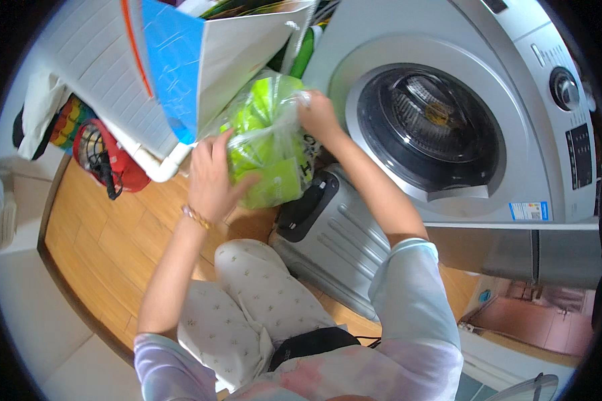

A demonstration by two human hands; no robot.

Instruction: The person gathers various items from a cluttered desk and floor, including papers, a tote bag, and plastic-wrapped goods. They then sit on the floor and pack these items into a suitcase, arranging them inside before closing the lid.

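Observation:
A bright green package [263,145] in a clear plastic bag hangs before me, with dark lettering down its right side. My right hand [322,118] has the gathered clear plastic pinched at the upper right of the package. At the left side of the package is my left hand [208,175], thumb spread away from the fingers and slightly blurred. Its thumb overlaps the front of the green package; whether it presses on it is hard to tell. A beaded bracelet [196,216] circles my left wrist.
A front-loading washing machine [431,120] stands at right, its round door closed. Below it lies a grey hard-shell suitcase [346,225]. A blue and white paper bag [175,65], a white pipe [163,169] and a red bag [125,165] are at upper left, above the wood-look floor [100,250].

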